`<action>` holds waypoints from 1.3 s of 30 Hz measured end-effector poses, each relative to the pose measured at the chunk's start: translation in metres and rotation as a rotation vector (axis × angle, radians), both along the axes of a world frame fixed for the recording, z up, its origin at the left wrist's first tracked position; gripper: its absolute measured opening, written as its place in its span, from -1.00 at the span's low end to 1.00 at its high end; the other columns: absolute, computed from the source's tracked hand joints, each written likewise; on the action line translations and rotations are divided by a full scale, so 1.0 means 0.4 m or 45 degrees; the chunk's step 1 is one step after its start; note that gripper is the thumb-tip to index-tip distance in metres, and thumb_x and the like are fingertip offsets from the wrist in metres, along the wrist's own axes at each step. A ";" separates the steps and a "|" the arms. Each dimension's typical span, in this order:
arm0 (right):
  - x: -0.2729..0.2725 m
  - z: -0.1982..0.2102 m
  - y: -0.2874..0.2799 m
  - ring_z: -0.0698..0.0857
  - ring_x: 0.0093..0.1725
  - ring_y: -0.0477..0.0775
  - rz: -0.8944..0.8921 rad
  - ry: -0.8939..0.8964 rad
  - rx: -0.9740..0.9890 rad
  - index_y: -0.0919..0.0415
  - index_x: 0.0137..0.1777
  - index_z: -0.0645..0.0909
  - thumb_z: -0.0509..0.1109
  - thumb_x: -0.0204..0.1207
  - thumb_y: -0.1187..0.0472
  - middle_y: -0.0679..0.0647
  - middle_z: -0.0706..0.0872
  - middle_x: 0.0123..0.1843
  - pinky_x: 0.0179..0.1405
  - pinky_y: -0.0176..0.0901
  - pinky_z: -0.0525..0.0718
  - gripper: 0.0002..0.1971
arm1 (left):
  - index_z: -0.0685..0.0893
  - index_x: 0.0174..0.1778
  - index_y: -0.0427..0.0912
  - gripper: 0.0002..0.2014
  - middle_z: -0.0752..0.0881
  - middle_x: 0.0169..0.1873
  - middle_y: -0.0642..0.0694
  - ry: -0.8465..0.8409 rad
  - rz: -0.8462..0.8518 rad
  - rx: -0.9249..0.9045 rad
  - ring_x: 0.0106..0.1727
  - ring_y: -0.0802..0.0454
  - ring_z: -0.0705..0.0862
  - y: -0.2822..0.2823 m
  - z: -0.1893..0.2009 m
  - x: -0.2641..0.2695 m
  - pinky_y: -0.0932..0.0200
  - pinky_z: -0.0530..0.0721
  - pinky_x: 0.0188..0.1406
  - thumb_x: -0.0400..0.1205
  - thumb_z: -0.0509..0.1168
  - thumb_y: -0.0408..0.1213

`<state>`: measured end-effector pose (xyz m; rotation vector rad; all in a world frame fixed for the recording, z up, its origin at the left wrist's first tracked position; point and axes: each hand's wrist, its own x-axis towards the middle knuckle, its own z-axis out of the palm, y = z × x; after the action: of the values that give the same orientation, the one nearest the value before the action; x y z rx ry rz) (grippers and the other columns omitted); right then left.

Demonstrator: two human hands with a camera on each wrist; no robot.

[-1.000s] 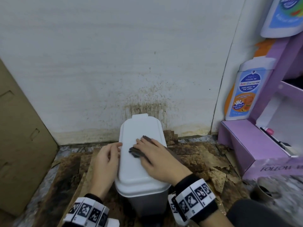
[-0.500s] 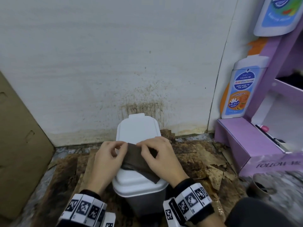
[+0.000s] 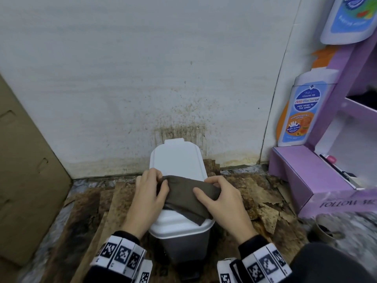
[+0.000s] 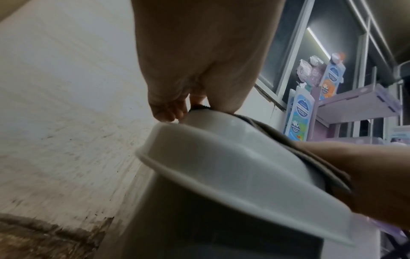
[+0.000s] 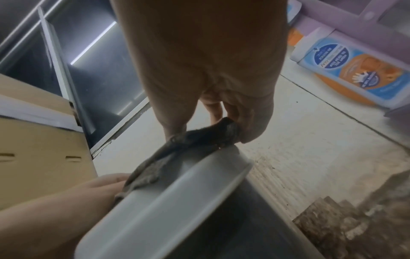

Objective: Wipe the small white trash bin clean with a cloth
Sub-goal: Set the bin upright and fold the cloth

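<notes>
The small white trash bin [image 3: 177, 160] stands on the floor against the stained wall, lid down. A dark brown cloth [image 3: 184, 195] lies stretched across the near half of its lid. My left hand [image 3: 155, 188] pinches the cloth's left end, and my right hand [image 3: 212, 190] pinches its right end. From the left wrist view the bin lid [image 4: 221, 157] sits under the cloth [image 4: 266, 126], with my left hand [image 4: 193, 106] at its far corner. The right wrist view has my right hand [image 5: 233, 128] gripping the cloth [image 5: 199, 138] over the lid [image 5: 177, 189].
A brown cardboard box [image 3: 26, 180] leans at the left. A purple display stand [image 3: 306, 176] with cardboard wash-bottle cut-outs [image 3: 302, 111] stands at the right. Torn, stained cardboard [image 3: 265, 201] covers the floor around the bin. A small dark cup [image 3: 324, 231] sits near my right knee.
A second ago my right hand pressed the bunched cloth on the lid while the left steadied the bin. Both hands have since taken the cloth's ends and spread it wider across the lid.
</notes>
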<state>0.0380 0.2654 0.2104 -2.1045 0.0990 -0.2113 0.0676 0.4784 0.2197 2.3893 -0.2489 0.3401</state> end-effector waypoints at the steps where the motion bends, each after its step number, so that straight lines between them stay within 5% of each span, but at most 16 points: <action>1: 0.001 -0.002 -0.004 0.71 0.10 -0.24 -0.015 0.046 0.061 -0.12 0.16 0.64 0.58 0.46 -0.25 -0.20 0.74 0.10 0.05 -0.20 0.78 -0.62 | 0.38 -0.08 -0.08 -0.84 0.47 -0.17 0.02 -0.013 0.000 -0.018 -0.05 0.10 0.41 -0.006 0.005 -0.005 0.39 0.41 -0.11 0.81 0.20 -0.24; 6: -0.003 -0.004 -0.015 0.80 -0.15 -0.24 -0.029 0.061 0.203 0.03 -0.08 0.77 0.63 0.44 -0.20 -0.08 0.85 -0.17 -0.17 -0.21 0.79 -0.68 | 0.27 -0.11 0.08 -0.77 0.54 -0.31 -0.08 -0.072 -0.018 -0.107 -0.32 0.02 0.56 -0.028 0.004 -0.013 0.18 0.36 -0.42 0.83 0.13 -0.24; 10: -0.006 -0.006 0.002 0.75 -0.03 -0.12 0.074 -0.075 0.125 -0.01 -0.02 0.62 0.44 0.63 -0.19 -0.02 0.76 -0.07 -0.06 0.04 0.78 -0.74 | 0.31 -0.02 -0.01 -0.85 0.58 -0.40 -0.05 -0.102 0.029 -0.249 -0.42 0.04 0.62 -0.032 0.001 -0.013 0.18 0.37 -0.54 0.84 0.13 -0.22; 13: -0.010 0.020 -0.004 0.74 -0.05 -0.19 0.080 -0.167 0.147 0.02 0.06 0.55 0.39 0.70 -0.11 -0.03 0.74 -0.07 -0.20 -0.27 0.69 -0.78 | 0.38 0.15 0.03 -0.98 0.71 -0.35 0.03 -0.133 0.010 -0.314 -0.30 0.15 0.71 -0.048 0.014 -0.014 0.11 0.55 -0.48 0.85 0.12 -0.17; 15: -0.013 0.053 -0.026 0.75 -0.07 -0.24 0.054 -0.204 0.171 0.03 0.09 0.54 0.40 0.70 -0.09 -0.05 0.76 -0.08 -0.25 -0.35 0.63 -0.78 | 0.48 0.05 0.01 -0.90 0.68 -0.36 0.05 -0.201 0.002 -0.274 -0.30 0.15 0.68 -0.069 0.029 -0.013 0.06 0.57 -0.42 0.85 0.12 -0.15; 18: -0.018 0.110 -0.084 0.72 -0.16 -0.16 -0.010 -0.286 0.087 0.07 0.03 0.53 0.41 0.68 -0.14 0.05 0.74 -0.16 -0.35 -0.28 0.59 -0.72 | 0.52 -0.11 -0.07 -0.76 0.62 -0.38 -0.02 -0.266 -0.004 -0.290 -0.35 0.07 0.63 -0.124 0.075 -0.013 0.01 0.52 -0.43 0.85 0.12 -0.13; 22: -0.038 0.201 -0.194 0.71 -0.20 -0.11 -0.067 -0.396 -0.078 0.04 0.08 0.52 0.40 0.68 -0.15 0.06 0.74 -0.20 -0.18 -0.16 0.62 -0.72 | 0.48 -0.10 -0.10 -0.74 0.58 -0.41 -0.05 -0.258 -0.076 -0.390 -0.39 0.00 0.60 -0.244 0.151 -0.008 0.04 0.43 -0.50 0.86 0.07 -0.09; 26: -0.065 0.279 -0.349 0.68 -0.17 -0.07 -0.151 -0.429 -0.259 0.01 0.07 0.50 0.37 0.68 -0.19 0.04 0.73 -0.18 -0.15 -0.17 0.59 -0.71 | 0.32 -0.21 -0.03 -0.69 0.45 -0.44 -0.06 -0.236 -0.191 -0.434 -0.45 0.02 0.45 -0.393 0.203 -0.003 0.04 0.29 -0.46 0.87 0.07 -0.11; 30: -0.126 0.327 -0.523 0.70 -0.19 -0.20 -0.228 -0.388 -0.327 0.02 0.04 0.51 0.36 0.69 -0.18 -0.08 0.74 -0.22 -0.28 -0.31 0.54 -0.72 | 0.41 -0.14 -0.15 -0.72 0.45 -0.41 -0.03 -0.245 -0.359 -0.457 -0.42 0.10 0.45 -0.565 0.233 -0.009 -0.01 0.30 -0.40 0.87 0.08 -0.13; 33: -0.177 0.311 -0.645 0.66 -0.29 -0.27 -0.315 -0.364 -0.371 -0.06 -0.07 0.44 0.37 0.69 -0.13 -0.10 0.65 -0.31 -0.35 -0.35 0.46 -0.77 | 0.47 -0.08 -0.20 -0.75 0.49 -0.40 0.01 -0.209 -0.491 -0.455 -0.42 0.12 0.46 -0.691 0.224 -0.016 0.04 0.21 -0.41 0.86 0.11 -0.15; 37: -0.250 0.196 -0.795 0.68 -0.21 -0.01 -0.451 -0.236 -0.329 0.10 0.02 0.49 0.35 0.71 -0.15 0.05 0.68 -0.21 -0.33 -0.18 0.42 -0.69 | 0.51 -0.04 -0.16 -0.80 0.59 -0.30 0.07 -0.098 -0.686 -0.393 -0.30 0.11 0.55 -0.854 0.147 -0.031 0.22 0.35 -0.36 0.86 0.13 -0.17; 39: -0.284 0.119 -0.857 0.67 -0.24 -0.06 -0.495 -0.161 -0.281 0.10 0.04 0.49 0.34 0.72 -0.14 -0.01 0.66 -0.22 -0.35 -0.23 0.44 -0.70 | 0.48 -0.07 -0.11 -0.78 0.62 -0.28 -0.02 -0.015 -0.777 -0.343 -0.25 0.05 0.61 -0.925 0.084 -0.036 0.05 0.46 -0.30 0.86 0.12 -0.14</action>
<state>-0.0757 -0.0776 0.2579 -2.2691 0.4268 -0.6107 0.0531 0.1086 0.2532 1.9316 -0.8539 0.0900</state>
